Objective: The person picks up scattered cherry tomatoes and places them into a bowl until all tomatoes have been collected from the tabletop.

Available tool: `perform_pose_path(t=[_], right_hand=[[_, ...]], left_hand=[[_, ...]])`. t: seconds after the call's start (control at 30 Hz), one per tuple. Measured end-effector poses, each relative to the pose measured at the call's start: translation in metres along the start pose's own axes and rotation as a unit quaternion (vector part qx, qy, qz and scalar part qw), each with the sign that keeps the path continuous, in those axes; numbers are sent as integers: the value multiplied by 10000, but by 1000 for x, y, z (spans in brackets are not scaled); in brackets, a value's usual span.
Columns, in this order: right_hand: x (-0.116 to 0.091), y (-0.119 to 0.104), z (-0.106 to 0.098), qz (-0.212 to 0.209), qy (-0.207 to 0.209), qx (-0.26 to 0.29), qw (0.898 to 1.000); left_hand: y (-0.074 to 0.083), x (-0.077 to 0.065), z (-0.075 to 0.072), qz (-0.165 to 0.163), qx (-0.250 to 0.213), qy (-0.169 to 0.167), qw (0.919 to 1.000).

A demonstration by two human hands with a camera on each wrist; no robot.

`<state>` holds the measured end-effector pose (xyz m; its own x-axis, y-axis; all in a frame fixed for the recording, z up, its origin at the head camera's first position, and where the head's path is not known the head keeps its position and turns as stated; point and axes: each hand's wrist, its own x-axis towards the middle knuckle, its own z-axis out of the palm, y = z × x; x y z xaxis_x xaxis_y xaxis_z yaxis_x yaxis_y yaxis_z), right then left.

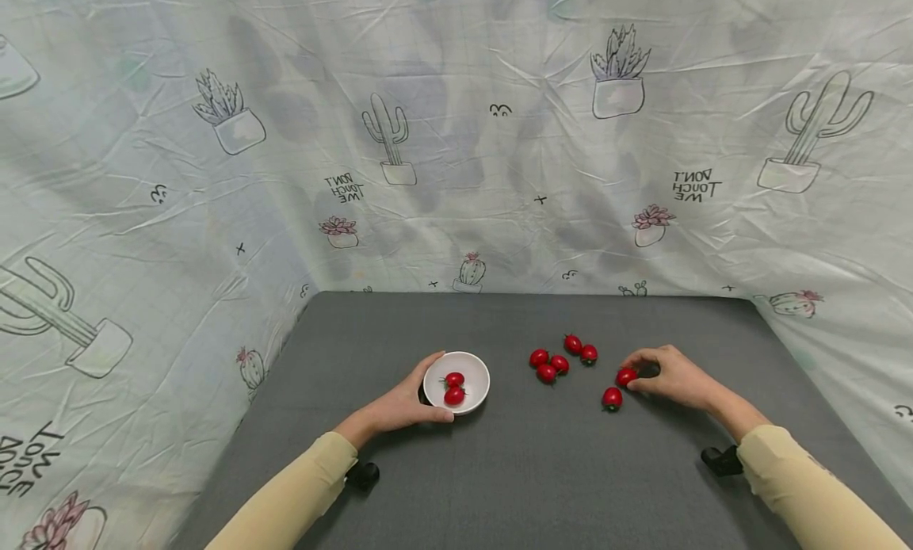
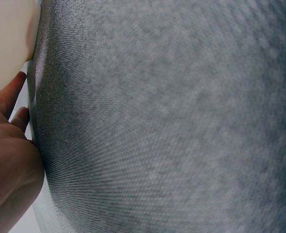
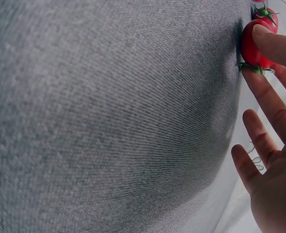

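Observation:
A white bowl (image 1: 474,374) stands on the table with two cherry tomatoes (image 1: 454,395) inside. My left hand (image 1: 403,405) grips its left side, thumb along the near side and fingers round the far side. At the right, my right hand (image 1: 670,378) pinches a cherry tomato (image 1: 626,376) between thumb and fingers; in the right wrist view this tomato (image 3: 253,46) shows its green calyx, and the hand's other fingers are spread. Another cherry tomato (image 1: 612,399) lies just left of that hand. The left wrist view shows only part of the bowl (image 2: 9,41).
Several more cherry tomatoes (image 1: 547,373) lie in a loose group between the bowl and my right hand. Dark grey cloth covers the table (image 1: 528,471). A pale curtain (image 1: 471,138) printed with potted cacti hangs behind and at both sides.

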<state>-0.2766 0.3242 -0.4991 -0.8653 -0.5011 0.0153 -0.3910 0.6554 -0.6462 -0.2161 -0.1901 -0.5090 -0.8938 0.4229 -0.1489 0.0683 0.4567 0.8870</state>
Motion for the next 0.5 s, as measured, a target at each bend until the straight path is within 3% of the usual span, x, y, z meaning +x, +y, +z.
perform_pose_path(t=[0.27,0.5], right_hand=[[-1,-5,0,-15,52,-58,10000],[-1,-10,-1,361,154,-161,9991]], left_hand=[[1,0,0,-30,-17,-14,10000],[3,0,0,-13,-11,-30,10000]])
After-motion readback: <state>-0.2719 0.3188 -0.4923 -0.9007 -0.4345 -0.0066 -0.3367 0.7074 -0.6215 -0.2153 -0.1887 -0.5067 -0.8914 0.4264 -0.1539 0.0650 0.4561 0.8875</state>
